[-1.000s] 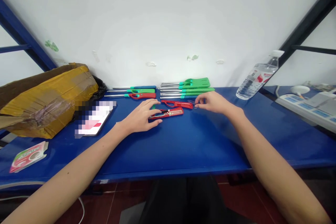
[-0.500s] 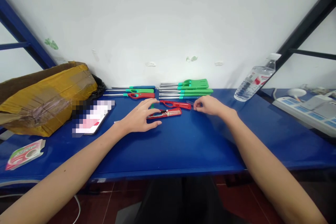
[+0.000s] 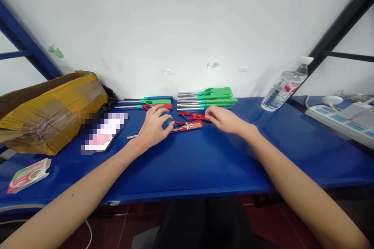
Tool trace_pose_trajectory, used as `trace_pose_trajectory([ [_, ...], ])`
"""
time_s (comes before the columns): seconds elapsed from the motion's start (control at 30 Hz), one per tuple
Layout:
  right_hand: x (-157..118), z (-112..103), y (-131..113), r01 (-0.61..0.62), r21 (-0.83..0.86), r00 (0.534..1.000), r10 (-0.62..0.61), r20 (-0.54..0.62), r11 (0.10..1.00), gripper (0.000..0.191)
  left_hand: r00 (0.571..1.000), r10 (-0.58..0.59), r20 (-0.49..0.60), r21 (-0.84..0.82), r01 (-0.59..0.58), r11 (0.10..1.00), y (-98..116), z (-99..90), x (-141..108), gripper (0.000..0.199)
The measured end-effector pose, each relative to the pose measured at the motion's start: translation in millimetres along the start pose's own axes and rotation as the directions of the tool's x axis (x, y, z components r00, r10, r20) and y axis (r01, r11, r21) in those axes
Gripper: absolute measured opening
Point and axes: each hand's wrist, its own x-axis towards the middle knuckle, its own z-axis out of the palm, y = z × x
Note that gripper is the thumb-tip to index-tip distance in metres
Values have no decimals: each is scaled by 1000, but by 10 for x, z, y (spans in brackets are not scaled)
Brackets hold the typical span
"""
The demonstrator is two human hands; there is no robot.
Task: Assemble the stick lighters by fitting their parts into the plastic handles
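An opened red lighter half (image 3: 191, 125) with wires and inner parts showing lies on the blue table, its metal tube (image 3: 132, 137) sticking out at the left. My left hand (image 3: 156, 124) is over its left part, fingers spread and curved. Just behind it lies the other red casing half (image 3: 189, 116). My right hand (image 3: 220, 118) pinches the right end of that casing between thumb and fingers. Behind them are stacked green-handled lighters (image 3: 217, 93) and, to the left, a red-handled lighter (image 3: 166, 106) beside green and blue ones.
A yellow-taped cardboard box (image 3: 52, 116) and a phone (image 3: 105, 132) are at the left, with a pink packet (image 3: 29, 175) near the front edge. A water bottle (image 3: 283, 85) and a power strip (image 3: 344, 120) are on the right.
My right hand has moved left from a clear piece beyond the casing's end onto the red casing. My left hand has shifted slightly left, uncovering more of the opened lighter.
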Motion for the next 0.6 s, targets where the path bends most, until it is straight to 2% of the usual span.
trace_pose_trajectory([
  [0.07, 10, 61, -92, 36, -4, 999, -36, 32, 999, 16, 995, 71, 72, -35, -69, 997, 7, 17, -11, 18],
  [0.13, 6, 87, -147, 17, -38, 997, -14, 81, 999, 15, 984, 127, 124, -56, -121, 991, 5, 31, -19, 19],
  [0.33, -23, 42, -151, -155, -234, 963, 199, 180, 960, 12, 974, 146, 173, -66, -136, 988, -49, 32, -9, 19],
  [0.47, -11, 48, -160, -210, -339, 947, 277, 163, 917, 17, 965, 165, 201, -73, -154, 985, -62, 11, -1, 18],
  [0.53, 0, 71, -189, -198, -333, 961, 250, 119, 922, 24, 961, 171, 218, -74, -159, 985, -61, 6, -5, 18],
  [0.6, 8, 110, -237, -143, -296, 985, 165, 53, 944, 30, 957, 176, 230, -83, -161, 983, -62, 5, -12, 19],
])
